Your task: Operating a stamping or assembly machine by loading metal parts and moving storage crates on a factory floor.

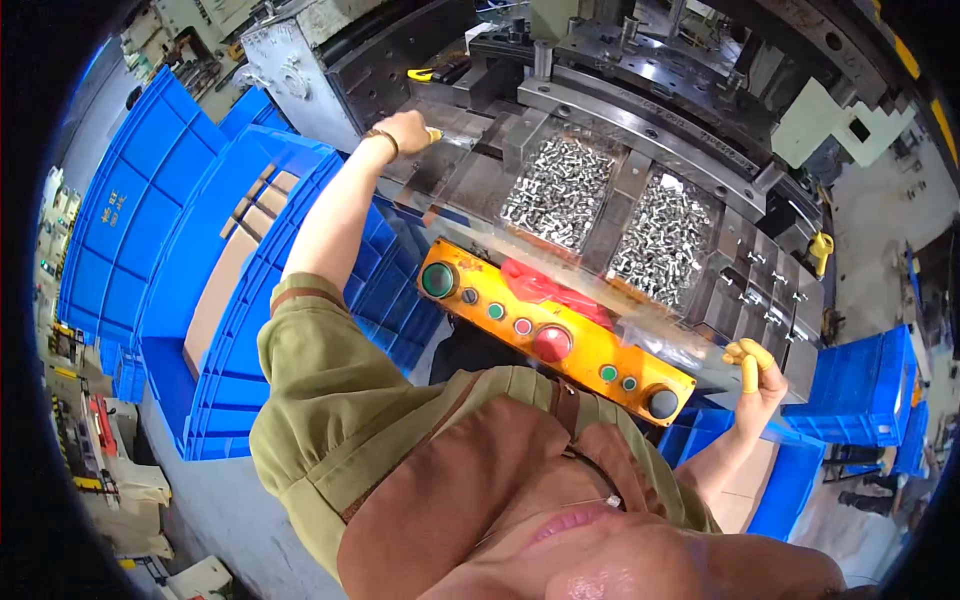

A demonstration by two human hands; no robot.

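Nearest the camera: the person's upper body, in an olive shirt [340, 430] with brown panels.

Left hand [403, 132]: arm extended to the far left of the metal machine bed [465, 160]. Fingers curled, yellow covering at the fingertip; cannot tell whether anything is pinched there.

Right hand [762, 378]: raised beside the near right edge of the bed, fingers bent, yellow coverings on at least 2. Grip on any item: cannot tell.

Small metal parts [560, 195]: heaped in 2 clear trays [524, 150] side by side on the bed, between the hands. More loose parts [750, 298] lie spread to the right of the trays, nearest the right hand.

Yellow control panel [583, 362]: between torso and bed, green, red and black buttons. Red item [560, 292] just behind it, kind unclear.

Yellow-and-black cutter [435, 74]: beyond the left hand.

Blue crates [240, 400]: at left, cardboard inside 1. Another blue crate [850, 395] at far right.
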